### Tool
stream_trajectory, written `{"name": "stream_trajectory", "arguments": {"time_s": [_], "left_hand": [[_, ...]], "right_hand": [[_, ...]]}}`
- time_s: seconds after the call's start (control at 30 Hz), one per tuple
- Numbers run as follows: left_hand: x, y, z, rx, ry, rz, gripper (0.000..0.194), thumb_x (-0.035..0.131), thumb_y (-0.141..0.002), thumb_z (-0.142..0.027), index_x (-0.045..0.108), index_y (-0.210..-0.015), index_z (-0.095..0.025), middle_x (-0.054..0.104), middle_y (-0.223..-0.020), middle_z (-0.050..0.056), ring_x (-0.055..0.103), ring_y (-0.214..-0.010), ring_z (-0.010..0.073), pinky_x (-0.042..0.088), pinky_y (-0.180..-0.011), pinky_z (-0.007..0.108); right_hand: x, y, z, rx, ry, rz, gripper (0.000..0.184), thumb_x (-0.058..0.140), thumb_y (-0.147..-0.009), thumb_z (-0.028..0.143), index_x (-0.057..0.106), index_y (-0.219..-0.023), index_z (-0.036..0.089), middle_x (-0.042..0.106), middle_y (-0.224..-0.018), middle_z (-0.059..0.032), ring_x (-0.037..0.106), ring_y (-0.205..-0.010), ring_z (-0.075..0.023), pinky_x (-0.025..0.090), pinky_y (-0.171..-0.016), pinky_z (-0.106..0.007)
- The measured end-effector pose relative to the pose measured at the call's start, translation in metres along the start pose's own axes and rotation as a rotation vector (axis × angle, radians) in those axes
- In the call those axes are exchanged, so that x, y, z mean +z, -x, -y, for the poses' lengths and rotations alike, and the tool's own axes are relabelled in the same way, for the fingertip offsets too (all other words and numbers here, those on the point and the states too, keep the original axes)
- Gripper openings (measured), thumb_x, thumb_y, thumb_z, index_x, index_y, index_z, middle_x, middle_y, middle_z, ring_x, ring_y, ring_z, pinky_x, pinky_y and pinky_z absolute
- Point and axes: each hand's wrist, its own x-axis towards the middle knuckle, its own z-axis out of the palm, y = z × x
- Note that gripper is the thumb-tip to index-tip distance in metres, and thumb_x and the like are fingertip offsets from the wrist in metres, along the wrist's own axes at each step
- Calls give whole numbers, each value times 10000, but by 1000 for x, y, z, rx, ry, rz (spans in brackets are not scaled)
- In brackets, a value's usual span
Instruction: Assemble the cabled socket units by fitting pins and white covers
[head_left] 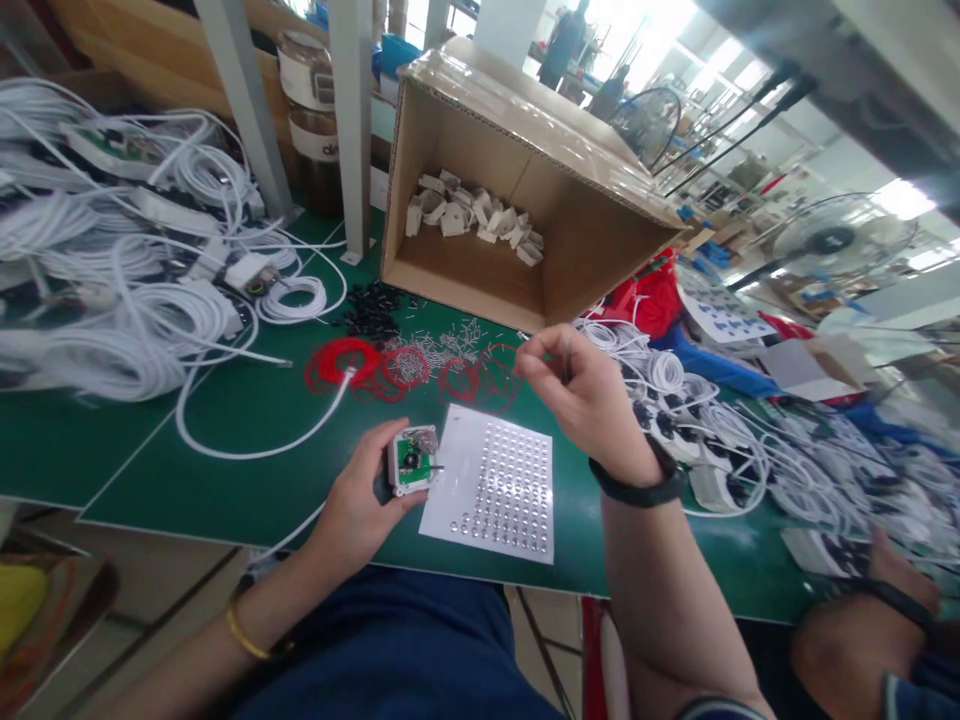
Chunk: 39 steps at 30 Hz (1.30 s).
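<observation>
My left hand (358,500) grips a small white housing with a green circuit board (411,462) inside, held just above the green table edge. A white cable runs from it toward the table's left. My right hand (581,395) is raised over the table with thumb and fingers pinched together near a thin wire; what they hold is too small to name. A white sheet of clear round bumps (491,485) lies between my hands. Red wire loops (352,365) and tiny metal pins (442,345) lie just beyond it.
An open cardboard box (480,270) lies on its side holding several white plastic parts (469,215). Coiled white cables (112,270) pile at the left, more cabled units (720,430) at the right. Black small parts (371,310) sit by the box. Another person's knee (847,640) shows at lower right.
</observation>
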Motion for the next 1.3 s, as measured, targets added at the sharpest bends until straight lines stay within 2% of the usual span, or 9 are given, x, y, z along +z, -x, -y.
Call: {"name": "stream_trajectory", "arguments": {"time_s": [0.1, 0.3, 0.4, 0.53, 0.63, 0.73, 0.83, 0.97, 1.3], "left_hand": [[0, 0, 0, -2, 41, -15, 721, 695, -699, -166, 355, -1330, -244, 466, -1355, 120, 476, -1243, 275, 385, -1047, 458], [-1, 0, -1, -22, 86, 1, 707, 690, -712, -167, 351, -1327, -245, 467, -1354, 117, 489, -1230, 263, 399, -1037, 446], [-1, -1, -2, -33, 123, -4, 704, 698, -698, -156, 365, -1313, -240, 478, -1340, 114, 506, -1212, 262, 417, -1022, 448], [-3, -3, -4, -39, 168, -3, 681, 710, -690, -160, 395, -1289, -240, 489, -1324, 106, 513, -1200, 261, 431, -1010, 442], [-7, -5, -5, -19, 174, 4, 678, 738, -670, -186, 428, -1271, -243, 482, -1323, 103, 506, -1204, 270, 432, -1010, 444], [-11, -6, -9, 27, 157, 12, 669, 746, -678, -256, 442, -1274, -255, 477, -1316, 100, 492, -1213, 275, 426, -1016, 446], [-15, -5, -13, 83, 108, 11, 591, 729, -703, -314, 492, -1242, -259, 479, -1293, 97, 469, -1231, 272, 394, -1046, 441], [-16, -5, -12, 90, 120, 6, 578, 741, -688, -325, 516, -1216, -254, 472, -1280, 99, 484, -1213, 275, 412, -1033, 435], [-17, -5, -10, 73, 177, 14, 565, 763, -662, -263, 533, -1178, -245, 473, -1262, 92, 493, -1200, 274, 425, -1026, 438]], "right_hand": [[19, -2, -26, 63, -3, 112, 112, 454, -865, 248, 489, -773, 196, 543, -690, 10, 442, -577, -112, 327, -550, -235], [52, 1, -67, 127, 139, 103, 100, 446, -839, 215, 468, -744, 191, 514, -666, 17, 449, -588, -119, 317, -570, -234], [40, 2, -50, 69, 156, 61, 98, 457, -839, 200, 471, -742, 193, 509, -652, 23, 437, -572, -112, 311, -559, -231], [15, 9, 1, -9, 158, 67, 84, 494, -841, 189, 489, -758, 200, 522, -652, 19, 435, -551, -108, 319, -539, -229], [9, 22, 40, -58, 43, 175, 87, 505, -831, 147, 499, -773, 211, 535, -650, 23, 439, -528, -102, 328, -511, -222], [21, 34, 62, -73, -124, 330, 123, 512, -808, 96, 507, -775, 215, 542, -667, 33, 449, -534, -93, 337, -511, -210], [46, 38, 63, -37, -227, 399, 132, 508, -794, 77, 504, -767, 206, 530, -671, 37, 451, -555, -92, 336, -529, -205], [69, 35, 48, 50, -269, 369, 105, 493, -828, 121, 492, -754, 195, 520, -673, 30, 465, -596, -105, 334, -555, -214], [57, 26, 36, 60, -242, 405, 117, 480, -872, 184, 492, -756, 185, 527, -688, 21, 471, -626, -110, 342, -586, -224]]}}
